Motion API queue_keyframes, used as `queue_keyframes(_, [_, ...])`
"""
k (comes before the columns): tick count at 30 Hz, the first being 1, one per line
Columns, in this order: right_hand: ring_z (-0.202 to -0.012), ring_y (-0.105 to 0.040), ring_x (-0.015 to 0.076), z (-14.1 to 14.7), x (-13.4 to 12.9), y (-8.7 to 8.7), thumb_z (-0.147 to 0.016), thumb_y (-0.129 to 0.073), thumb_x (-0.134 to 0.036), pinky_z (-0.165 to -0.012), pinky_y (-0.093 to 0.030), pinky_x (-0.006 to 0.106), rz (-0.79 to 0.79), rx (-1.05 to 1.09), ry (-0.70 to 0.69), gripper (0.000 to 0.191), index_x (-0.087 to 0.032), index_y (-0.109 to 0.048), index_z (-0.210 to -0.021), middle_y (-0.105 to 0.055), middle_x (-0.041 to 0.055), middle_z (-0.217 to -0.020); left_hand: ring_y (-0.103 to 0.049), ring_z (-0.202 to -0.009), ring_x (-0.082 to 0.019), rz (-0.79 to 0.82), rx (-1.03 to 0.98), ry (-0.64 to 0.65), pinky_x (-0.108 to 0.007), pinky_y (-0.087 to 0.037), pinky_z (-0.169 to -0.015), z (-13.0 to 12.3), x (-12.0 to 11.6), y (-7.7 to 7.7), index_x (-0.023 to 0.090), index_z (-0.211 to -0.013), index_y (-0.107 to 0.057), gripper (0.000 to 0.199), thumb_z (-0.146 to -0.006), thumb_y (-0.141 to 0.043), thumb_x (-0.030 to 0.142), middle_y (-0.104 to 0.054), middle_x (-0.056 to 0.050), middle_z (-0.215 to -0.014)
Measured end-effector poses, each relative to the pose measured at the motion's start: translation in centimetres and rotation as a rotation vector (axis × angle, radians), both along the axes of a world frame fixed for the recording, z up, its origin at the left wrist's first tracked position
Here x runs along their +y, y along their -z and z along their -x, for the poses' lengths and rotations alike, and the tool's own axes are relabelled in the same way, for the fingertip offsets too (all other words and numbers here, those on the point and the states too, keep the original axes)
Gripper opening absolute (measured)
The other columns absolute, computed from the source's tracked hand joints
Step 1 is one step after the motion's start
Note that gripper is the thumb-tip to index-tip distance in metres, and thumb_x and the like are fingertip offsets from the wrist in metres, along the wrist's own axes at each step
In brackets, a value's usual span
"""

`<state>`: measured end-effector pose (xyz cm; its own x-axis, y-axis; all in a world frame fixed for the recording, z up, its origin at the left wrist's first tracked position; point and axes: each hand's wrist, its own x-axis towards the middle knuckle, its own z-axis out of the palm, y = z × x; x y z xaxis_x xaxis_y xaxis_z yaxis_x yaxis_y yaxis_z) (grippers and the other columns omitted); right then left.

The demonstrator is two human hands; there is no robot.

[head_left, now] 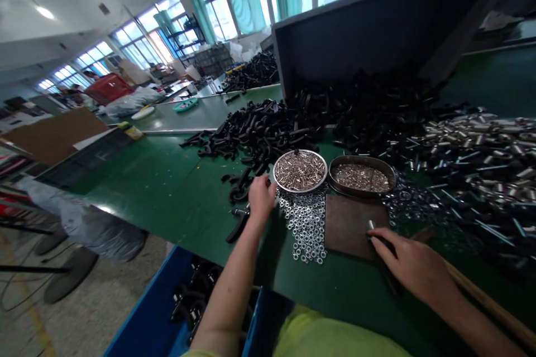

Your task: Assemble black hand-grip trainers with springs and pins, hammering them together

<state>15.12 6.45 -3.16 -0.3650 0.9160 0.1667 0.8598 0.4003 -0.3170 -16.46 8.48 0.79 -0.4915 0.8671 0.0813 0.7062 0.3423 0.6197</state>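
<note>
My right hand is closed around a black handle, with a small shiny metal sleeve showing at its upper end, over a flat brown metal plate. My left hand is at the left rim of a round metal dish full of small metal pins. Its fingers are curled together; what they hold, if anything, is hidden. Loose nuts spread between the dish and the plate. Below my left hand lies another black handle with a metal end.
An oval tin of small metal parts stands behind the plate. Black handles are heaped below a tipped grey bin. Metal sleeves and bolts pile up at right. A blue crate with black parts sits below the table edge.
</note>
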Motion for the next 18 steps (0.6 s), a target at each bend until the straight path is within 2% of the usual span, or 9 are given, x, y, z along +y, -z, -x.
queue_keyframes(2, [-0.051,-0.066,0.0234,0.1,-0.3,0.3,-0.086,-0.04,-0.035,-0.044,-0.041,0.03,-0.054,-0.152,0.006,0.03,-0.025,-0.068,-0.09,-0.07,0.0032,-0.06,-0.055,-0.11,-0.035,0.084,0.019,-0.224,-0.049,-0.04,-0.09,4.7,1.3,-0.7,0.009,-0.113,-0.055,0.038,-0.081,-0.056,0.03,-0.062,-0.021,-0.108])
queue_keyframes(4, [-0.052,-0.066,0.0234,0.4,-0.7,0.2,-0.087,-0.039,-0.032,-0.043,-0.04,0.029,-0.069,-0.221,0.007,0.03,-0.025,-0.068,-0.09,-0.071,0.0037,-0.064,-0.056,-0.105,-0.041,0.175,-0.005,-0.349,-0.051,-0.042,-0.084,7.8,2.0,-1.0,0.008,-0.096,-0.062,0.033,-0.069,-0.068,0.026,-0.064,-0.024,-0.099])
queue_keyframes(7, [-0.054,-0.066,0.0222,0.6,-0.8,0.0,-0.087,-0.04,-0.031,-0.043,-0.039,0.028,-0.023,-0.175,0.019,0.028,-0.026,-0.068,-0.09,-0.072,0.0032,-0.067,-0.06,-0.1,-0.04,0.229,-0.074,-0.413,-0.046,-0.046,-0.078,9.7,2.1,-1.0,0.013,-0.083,-0.065,0.024,-0.062,-0.071,0.023,-0.068,-0.02,-0.09])
queue_keyframes(9, [-0.057,-0.067,0.0212,0.1,-0.5,0.0,-0.086,-0.043,-0.033,-0.046,-0.042,0.028,0.06,-0.04,0.035,0.026,-0.027,-0.068,-0.09,-0.072,0.0024,-0.068,-0.062,-0.098,-0.034,0.2,-0.128,-0.4,-0.041,-0.048,-0.075,9.6,1.7,-1.0,0.017,-0.092,-0.064,0.029,-0.064,-0.068,0.024,-0.07,-0.014,-0.089])
queue_keyframes(11, [-0.06,-0.066,0.0199,-0.7,-0.1,0.0,-0.085,-0.045,-0.037,-0.05,-0.045,0.028,0.195,0.177,0.047,0.026,-0.027,-0.068,-0.089,-0.071,0.0019,-0.071,-0.064,-0.093,-0.026,0.126,-0.191,-0.354,-0.034,-0.05,-0.072,8.8,1.1,-1.1,0.02,-0.109,-0.059,0.039,-0.07,-0.061,0.025,-0.07,-0.009,-0.092])
queue_keyframes(13, [-0.053,-0.062,0.017,-1.4,0.3,0.0,-0.084,-0.047,-0.041,-0.046,-0.043,0.026,0.391,0.45,0.076,0.027,-0.024,-0.067,-0.092,-0.068,0.0013,-0.065,-0.065,-0.089,-0.02,-0.042,-0.425,-0.223,-0.029,-0.051,-0.069,7.4,0.1,-1.3,0.021,-0.119,-0.051,0.044,-0.076,-0.052,0.028,-0.069,-0.006,-0.098])
queue_keyframes(15, [-0.043,-0.053,0.0135,-1.8,0.4,-0.1,-0.083,-0.048,-0.044,-0.039,-0.036,0.024,0.598,0.762,0.14,0.032,-0.02,-0.063,-0.098,-0.061,-0.0007,-0.057,-0.066,-0.088,-0.019,-0.212,-0.815,-0.017,-0.029,-0.052,-0.068,5.4,-1.2,-1.4,0.021,-0.119,-0.05,0.041,-0.079,-0.045,0.032,-0.068,-0.008,-0.103])
queue_keyframes(16, [-0.04,-0.049,0.0122,-1.7,0.4,-0.2,-0.082,-0.049,-0.044,-0.036,-0.033,0.023,0.674,0.92,0.184,0.034,-0.019,-0.061,-0.1,-0.058,-0.0015,-0.056,-0.066,-0.086,-0.019,-0.244,-0.999,0.084,-0.029,-0.052,-0.067,4.1,-1.9,-1.4,0.021,-0.115,-0.051,0.039,-0.08,-0.045,0.035,-0.068,-0.009,-0.102])
queue_keyframes(18, [-0.041,-0.048,0.011,-1.3,0.3,-0.4,-0.081,-0.051,-0.043,-0.036,-0.031,0.022,0.749,1.167,0.253,0.033,-0.018,-0.058,-0.101,-0.057,-0.0014,-0.058,-0.066,-0.076,-0.018,-0.18,-1.184,0.186,-0.03,-0.051,-0.064,1.0,-3.2,-0.9,0.023,-0.108,-0.049,0.034,-0.077,-0.053,0.037,-0.068,-0.007,-0.095])
